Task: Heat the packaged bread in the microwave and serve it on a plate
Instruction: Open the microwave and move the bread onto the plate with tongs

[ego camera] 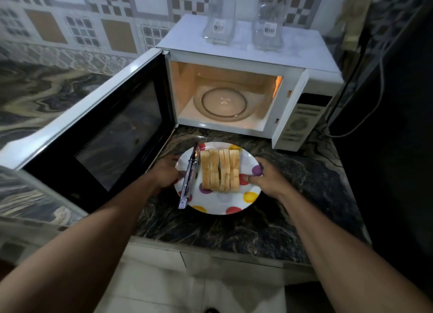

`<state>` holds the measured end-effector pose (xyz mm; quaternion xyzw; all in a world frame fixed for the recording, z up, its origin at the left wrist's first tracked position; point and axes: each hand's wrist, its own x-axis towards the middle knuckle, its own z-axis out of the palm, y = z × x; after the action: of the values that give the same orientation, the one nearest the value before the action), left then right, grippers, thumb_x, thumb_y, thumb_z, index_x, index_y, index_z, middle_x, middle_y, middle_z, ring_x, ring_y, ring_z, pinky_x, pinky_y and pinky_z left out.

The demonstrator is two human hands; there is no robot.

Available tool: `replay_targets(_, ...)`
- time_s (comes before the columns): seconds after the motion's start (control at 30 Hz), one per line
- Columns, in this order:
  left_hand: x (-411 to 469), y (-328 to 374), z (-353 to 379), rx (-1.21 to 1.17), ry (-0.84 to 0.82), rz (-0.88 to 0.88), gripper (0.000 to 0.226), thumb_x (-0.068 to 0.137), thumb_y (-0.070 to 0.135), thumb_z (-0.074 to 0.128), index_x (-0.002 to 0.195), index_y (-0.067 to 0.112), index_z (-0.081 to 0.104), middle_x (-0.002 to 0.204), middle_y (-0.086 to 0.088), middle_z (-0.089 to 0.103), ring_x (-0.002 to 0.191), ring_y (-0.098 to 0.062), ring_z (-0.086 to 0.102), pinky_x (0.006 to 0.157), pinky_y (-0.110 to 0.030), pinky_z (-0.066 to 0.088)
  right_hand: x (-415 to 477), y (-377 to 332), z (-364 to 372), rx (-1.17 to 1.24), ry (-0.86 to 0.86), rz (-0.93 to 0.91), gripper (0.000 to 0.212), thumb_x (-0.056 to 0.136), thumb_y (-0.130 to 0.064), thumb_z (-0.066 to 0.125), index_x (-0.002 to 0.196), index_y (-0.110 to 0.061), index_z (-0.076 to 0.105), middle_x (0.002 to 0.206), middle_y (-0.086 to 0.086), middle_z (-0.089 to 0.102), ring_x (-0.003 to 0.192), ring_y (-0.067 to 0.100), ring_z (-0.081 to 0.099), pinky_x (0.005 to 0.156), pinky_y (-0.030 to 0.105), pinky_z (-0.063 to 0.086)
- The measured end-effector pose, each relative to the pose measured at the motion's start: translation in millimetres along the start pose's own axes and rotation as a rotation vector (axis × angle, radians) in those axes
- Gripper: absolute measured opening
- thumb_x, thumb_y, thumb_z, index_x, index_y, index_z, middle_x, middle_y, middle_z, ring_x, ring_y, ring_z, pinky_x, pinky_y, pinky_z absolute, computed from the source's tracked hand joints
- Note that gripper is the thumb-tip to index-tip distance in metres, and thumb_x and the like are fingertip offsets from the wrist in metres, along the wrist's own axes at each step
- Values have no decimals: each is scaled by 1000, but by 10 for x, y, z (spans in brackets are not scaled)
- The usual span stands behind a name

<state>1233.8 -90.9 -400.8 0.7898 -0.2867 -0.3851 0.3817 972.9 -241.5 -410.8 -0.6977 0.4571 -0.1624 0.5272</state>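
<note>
A white plate with coloured dots [230, 201] is in front of the open microwave [243, 57]. On it lies a row of bread slices [220, 170], with metal tongs [190, 177] along its left side. My left hand [166, 172] grips the plate's left rim, thumb beside the tongs. My right hand [266, 175] grips the right rim, thumb on top. The microwave's cavity is lit and its glass turntable [223, 102] is bare. The door [98, 127] stands swung wide to the left.
Two clear glass jars [219, 22] [268, 27] stand on top of the microwave. The dark marbled counter [293, 195] ends at a front edge below the plate. Cables [365, 116] hang at the right beside a dark surface. A tiled wall is behind.
</note>
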Motion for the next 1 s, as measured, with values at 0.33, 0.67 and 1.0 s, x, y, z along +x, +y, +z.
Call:
replay_targets(0.33,-269,117,-284,-188,-143,34,52,85,-7,69,127,24,62,110,-10,71,93,-28,68,72,-38,58,-313,-150,-56,211,-97,-46,80,65,-6,89,136,-21,57,121,5,71,113,27,67,95,49,54)
replay_targets(0.67,-641,286,-525,-297,-258,97,68,88,-17,47,133,30,62,119,-9,73,111,-36,67,96,-60,51,-976,-630,19,306,-11,-111,60,78,5,77,125,-24,54,104,-9,68,85,1,68,65,14,53)
replay_targets(1.0,-1067,321,-477,-344,-290,129,63,85,-16,45,128,26,66,115,-14,73,105,-36,68,94,-54,53,-1547,-625,113,405,61,-107,54,83,8,71,117,-30,54,103,-7,70,82,0,70,65,20,56)
